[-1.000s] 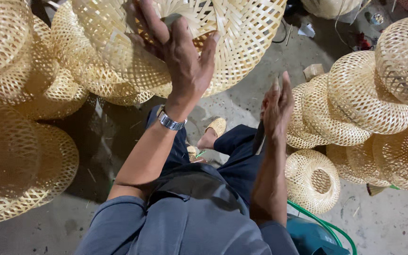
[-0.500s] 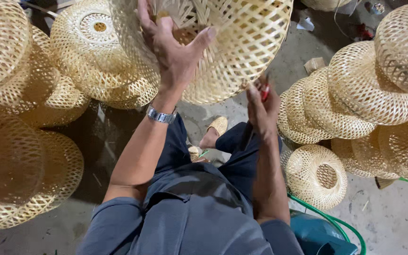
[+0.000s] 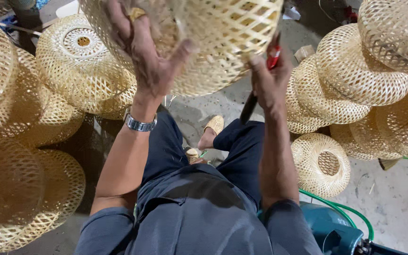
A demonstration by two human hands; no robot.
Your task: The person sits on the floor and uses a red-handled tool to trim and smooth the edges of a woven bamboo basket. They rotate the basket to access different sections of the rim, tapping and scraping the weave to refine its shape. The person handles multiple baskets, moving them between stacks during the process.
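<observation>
- A craft workshop, probably one for basket weaving.
- Stacks of woven bamboo shades (image 3: 350, 85) crowd both sides, with more piled at the left (image 3: 20, 141).
- The bare concrete floor (image 3: 393, 198) is stained and strewn with small scraps.
- A green hose (image 3: 341, 210) runs to a teal machine (image 3: 327, 231), only partly in view.

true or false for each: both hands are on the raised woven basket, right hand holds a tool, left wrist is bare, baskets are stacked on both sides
1. Both hands grip the raised woven basket. False: only the left hand grips it.
2. The right hand holds a red and black tool. True.
3. The left wrist is bare. False: it wears a metal watch.
4. Woven baskets are stacked on both sides. True.
</observation>
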